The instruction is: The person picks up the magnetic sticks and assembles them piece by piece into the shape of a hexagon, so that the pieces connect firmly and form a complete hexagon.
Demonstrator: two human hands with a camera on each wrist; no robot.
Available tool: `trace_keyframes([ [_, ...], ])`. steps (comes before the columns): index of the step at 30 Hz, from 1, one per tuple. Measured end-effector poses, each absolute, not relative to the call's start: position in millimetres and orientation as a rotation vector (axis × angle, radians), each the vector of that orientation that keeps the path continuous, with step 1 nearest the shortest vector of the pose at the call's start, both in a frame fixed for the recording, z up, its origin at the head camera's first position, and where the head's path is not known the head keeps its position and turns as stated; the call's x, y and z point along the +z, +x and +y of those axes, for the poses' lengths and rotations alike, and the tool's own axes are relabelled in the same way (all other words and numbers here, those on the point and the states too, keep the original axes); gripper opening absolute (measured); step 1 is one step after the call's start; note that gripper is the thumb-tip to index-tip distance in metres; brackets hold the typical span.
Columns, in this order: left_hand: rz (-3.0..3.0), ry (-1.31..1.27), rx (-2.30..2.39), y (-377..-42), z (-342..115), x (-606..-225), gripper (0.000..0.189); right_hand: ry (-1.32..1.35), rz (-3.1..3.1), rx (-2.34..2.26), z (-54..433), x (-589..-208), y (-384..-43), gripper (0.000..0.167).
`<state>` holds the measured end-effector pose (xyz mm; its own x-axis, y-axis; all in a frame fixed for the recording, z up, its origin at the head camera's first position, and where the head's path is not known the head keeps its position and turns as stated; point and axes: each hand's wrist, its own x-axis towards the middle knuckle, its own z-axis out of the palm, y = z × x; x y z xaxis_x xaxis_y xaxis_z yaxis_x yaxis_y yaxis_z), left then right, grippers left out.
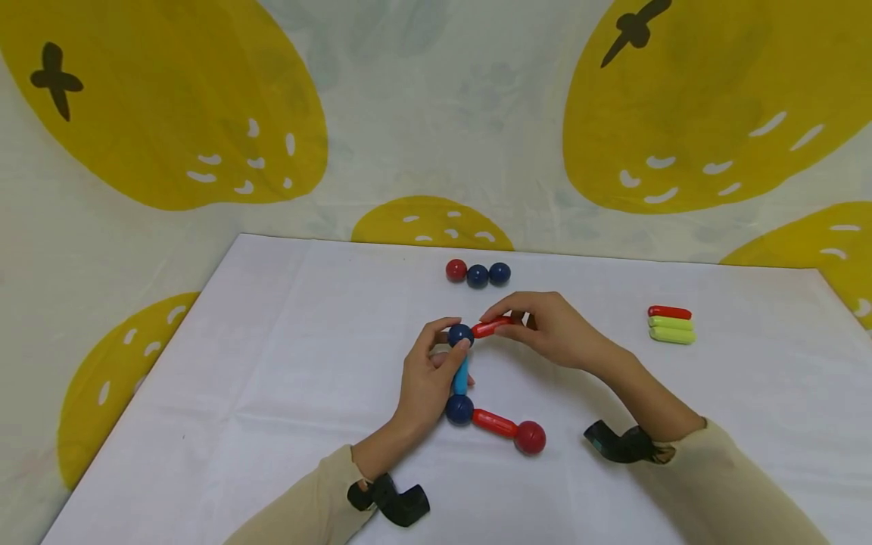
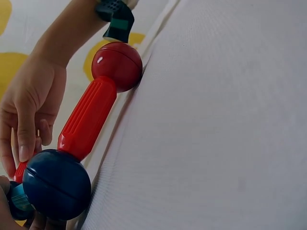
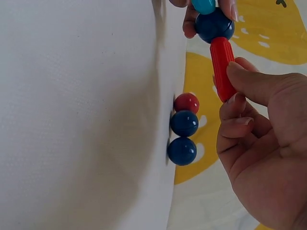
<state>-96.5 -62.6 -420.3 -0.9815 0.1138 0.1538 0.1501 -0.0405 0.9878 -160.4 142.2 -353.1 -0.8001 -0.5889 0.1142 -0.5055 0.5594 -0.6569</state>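
My left hand [image 1: 428, 372] holds the far dark blue ball [image 1: 460, 335] of a joined toy piece, with the thumb on the ball. A light blue rod [image 1: 461, 376] links it to a nearer dark blue ball [image 2: 56, 184]. From that one a red rod [image 2: 88, 119] runs to a red ball [image 2: 117, 66]. Between thumb and fingers, my right hand [image 1: 555, 329] pinches another red rod [image 3: 222, 69], whose end touches the far blue ball. Whether that end is fully joined I cannot tell.
Near the table's back edge a loose red ball [image 1: 456, 270] lies in a row with two dark blue balls [image 1: 488, 275]. To the right, a red rod [image 1: 670, 312] and two light green rods [image 1: 671, 329] lie side by side on the white tabletop [image 1: 306, 325].
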Motion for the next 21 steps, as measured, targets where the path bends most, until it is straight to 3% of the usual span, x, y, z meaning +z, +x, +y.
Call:
trace_keyframes([
  [10,-2.156,-0.227,-2.257,-96,-62,-417,0.039,-0.853,2.662,-1.122,145,-360,-165,0.029],
  [15,-2.150,-0.197,-2.268,-89,-61,-397,0.035,-0.669,2.582,-1.237,149,-368,-170,0.031],
  [21,-2.140,-0.192,-2.224,-87,-63,-387,0.031,-0.674,2.526,-1.331,139,-366,-174,0.029],
])
